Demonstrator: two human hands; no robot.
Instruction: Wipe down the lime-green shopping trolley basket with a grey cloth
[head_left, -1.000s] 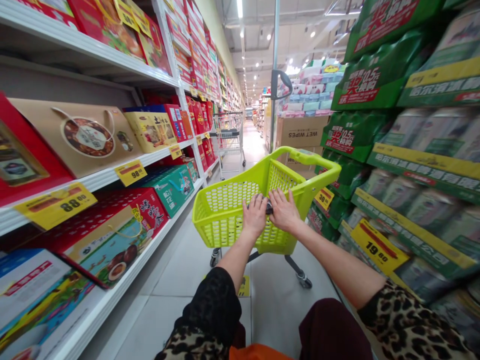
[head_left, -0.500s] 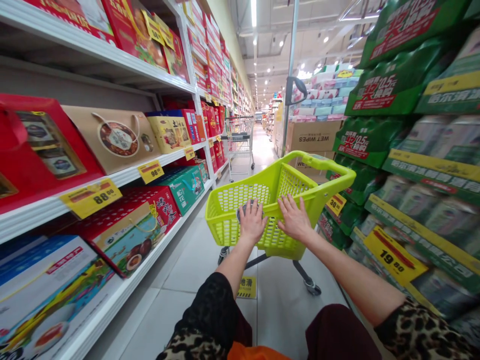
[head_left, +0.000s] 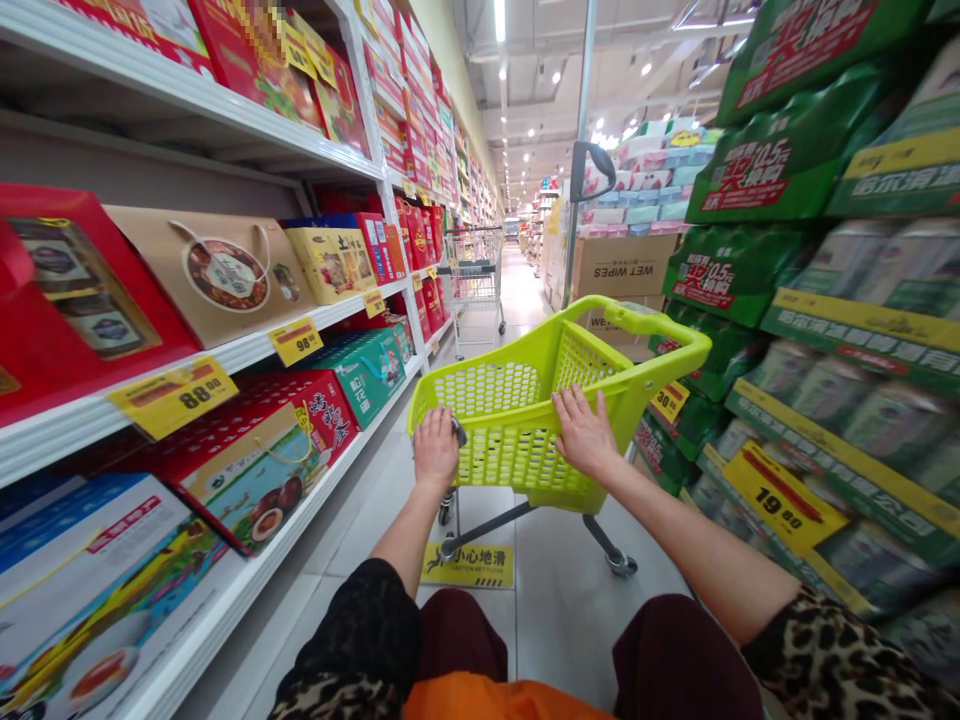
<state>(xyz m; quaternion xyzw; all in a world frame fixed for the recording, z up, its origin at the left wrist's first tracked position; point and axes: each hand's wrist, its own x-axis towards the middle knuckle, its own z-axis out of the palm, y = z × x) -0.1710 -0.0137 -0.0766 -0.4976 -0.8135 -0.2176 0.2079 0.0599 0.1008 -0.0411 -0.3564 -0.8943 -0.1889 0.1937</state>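
Observation:
A lime-green plastic shopping cart [head_left: 517,450] stands sideways before me, its basket walls full of holes. Near the basket's left end, my left hand [head_left: 436,447] has its fingers bent over a small dark grey object [head_left: 459,432] against the side wall. Only an edge of that object shows, so its kind stays hidden. My right hand [head_left: 585,430] lies on the same wall towards the handle end, fingers stretched out and holding nothing. The cart's handle [head_left: 667,340] rises at the right. No goods show in the visible part of the basket.
Shelves [head_left: 300,333] with boxed gift packs line the left side. Stacked drink packs [head_left: 750,270] rise close on the right. Another cart [head_left: 476,290] stands farther up the aisle, near wet-wipes cartons [head_left: 622,265]. A yellow wet-floor sticker [head_left: 480,566] lies under the cart.
My left hand has slid left along the basket wall to its left end, taking the dark grey object with it. My right hand has stayed nearly in place on the wall.

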